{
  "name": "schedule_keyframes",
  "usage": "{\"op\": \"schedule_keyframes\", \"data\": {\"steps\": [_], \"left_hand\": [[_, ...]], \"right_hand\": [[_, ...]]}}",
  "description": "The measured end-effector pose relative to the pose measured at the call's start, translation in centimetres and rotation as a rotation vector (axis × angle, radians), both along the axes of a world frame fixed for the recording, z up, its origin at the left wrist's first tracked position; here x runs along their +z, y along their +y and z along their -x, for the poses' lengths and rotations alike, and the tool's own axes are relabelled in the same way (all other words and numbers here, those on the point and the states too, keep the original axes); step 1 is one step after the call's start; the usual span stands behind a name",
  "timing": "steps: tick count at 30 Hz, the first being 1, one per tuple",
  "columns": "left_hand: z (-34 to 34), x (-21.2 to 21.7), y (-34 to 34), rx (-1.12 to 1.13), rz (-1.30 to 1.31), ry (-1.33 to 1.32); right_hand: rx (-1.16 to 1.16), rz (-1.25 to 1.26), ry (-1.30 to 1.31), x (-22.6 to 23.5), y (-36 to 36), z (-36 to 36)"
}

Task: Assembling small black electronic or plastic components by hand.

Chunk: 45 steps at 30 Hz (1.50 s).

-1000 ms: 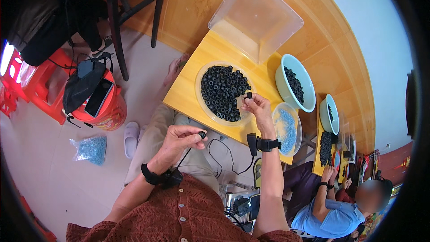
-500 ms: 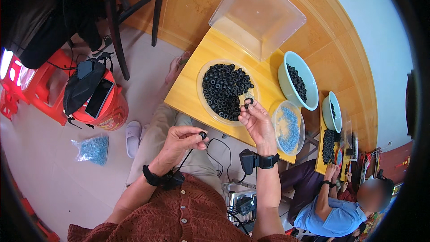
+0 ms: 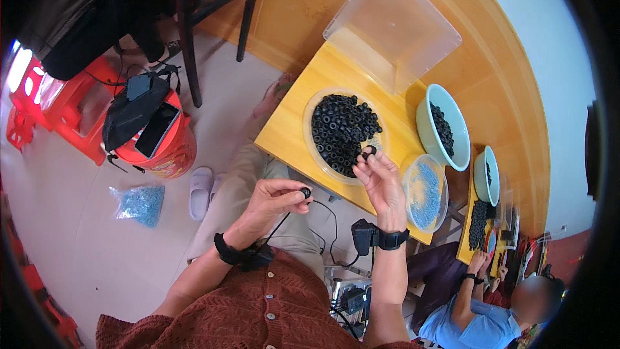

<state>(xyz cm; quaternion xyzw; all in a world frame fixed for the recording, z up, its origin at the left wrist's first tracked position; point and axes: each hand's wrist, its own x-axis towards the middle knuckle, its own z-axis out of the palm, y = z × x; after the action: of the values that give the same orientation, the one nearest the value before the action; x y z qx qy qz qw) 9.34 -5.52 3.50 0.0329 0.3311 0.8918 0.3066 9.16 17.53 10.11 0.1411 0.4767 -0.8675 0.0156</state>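
My left hand (image 3: 271,205) pinches a small round black ring (image 3: 305,192) between thumb and fingertips, above my lap. Farther right, my right hand (image 3: 384,187) is closed on another small black ring (image 3: 369,152), at the near right edge of a round clear tray (image 3: 308,130). A heap of black rings (image 3: 339,126) fills most of that tray. Just right of my right hand stands a clear round dish (image 3: 445,201) with small light-blue beads (image 3: 424,194) in it. My fingers partly cover the ring in the right hand.
Tray and dish rest on a yellow table (image 3: 290,119), with a clear plastic lid (image 3: 394,22) behind. A pale green basin (image 3: 423,126) holds more black pieces. At right, a person in blue (image 3: 475,313) works. A bead bag (image 3: 139,205) and red bucket (image 3: 171,161) are on the floor.
The whole view has shifted, so the table and tray sit farther right and slightly lower. Both hands keep their pinch on the black rings, with little movement otherwise.
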Motion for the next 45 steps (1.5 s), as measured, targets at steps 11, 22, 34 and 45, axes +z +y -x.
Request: {"op": "schedule_keyframes", "data": {"steps": [11, 22, 34, 45], "left_hand": [[-0.2, 0.0, 0.1, 0.024, -0.032, -0.004], [-0.2, -0.5, 0.1, -0.027, -0.079, 0.027], [-0.6, -0.3, 0.2, 0.024, 0.031, 0.12], [-1.1, -0.2, 0.7, 0.096, 0.141, 0.296]], "right_hand": [[0.132, -0.532, 0.12, 1.4, -5.9, -2.8], [0.127, -1.113, 0.317, 2.4, -8.3, -3.6], [0.204, -1.486, 0.482, 3.1, -9.5, -3.6], [0.288, -1.573, 0.4, 3.3, -9.1, -3.6]]}}
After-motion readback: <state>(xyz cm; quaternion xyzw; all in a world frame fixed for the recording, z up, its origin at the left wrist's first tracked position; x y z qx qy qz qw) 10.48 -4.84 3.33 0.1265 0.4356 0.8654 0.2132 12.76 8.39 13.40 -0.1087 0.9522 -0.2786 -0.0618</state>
